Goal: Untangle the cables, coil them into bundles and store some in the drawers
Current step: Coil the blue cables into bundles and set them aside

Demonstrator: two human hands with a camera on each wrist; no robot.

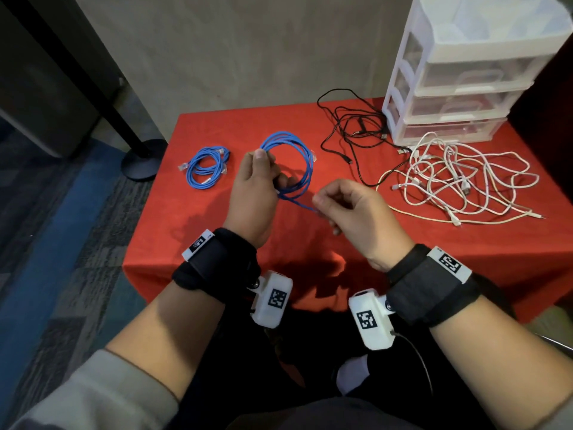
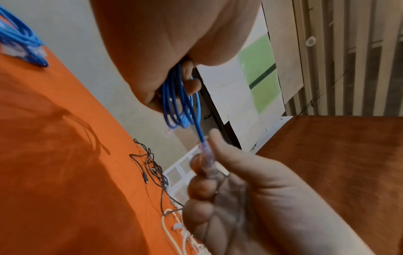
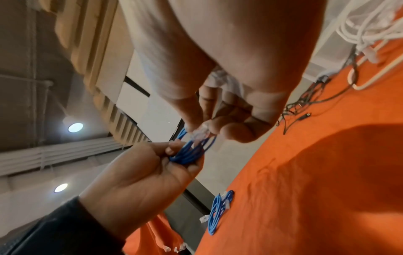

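Observation:
My left hand (image 1: 263, 178) grips a coiled blue network cable (image 1: 305, 159) held upright above the red tablecloth (image 1: 217, 218); its loops show in the left wrist view (image 2: 174, 101) and the right wrist view (image 3: 189, 151). My right hand (image 1: 338, 206) pinches the cable's free end, with the clear plug (image 2: 207, 158) between thumb and fingers (image 3: 201, 132). A short blue stretch (image 1: 299, 204) runs between both hands. A second coiled blue cable (image 1: 204, 169) lies on the cloth at the left.
A tangle of black cables (image 1: 356, 135) lies at the back middle. A heap of white cables (image 1: 452, 178) sprawls at the right. A white plastic drawer unit (image 1: 459, 76) with its drawers shut stands at the back right. A black stand base (image 1: 142, 162) sits on the floor left.

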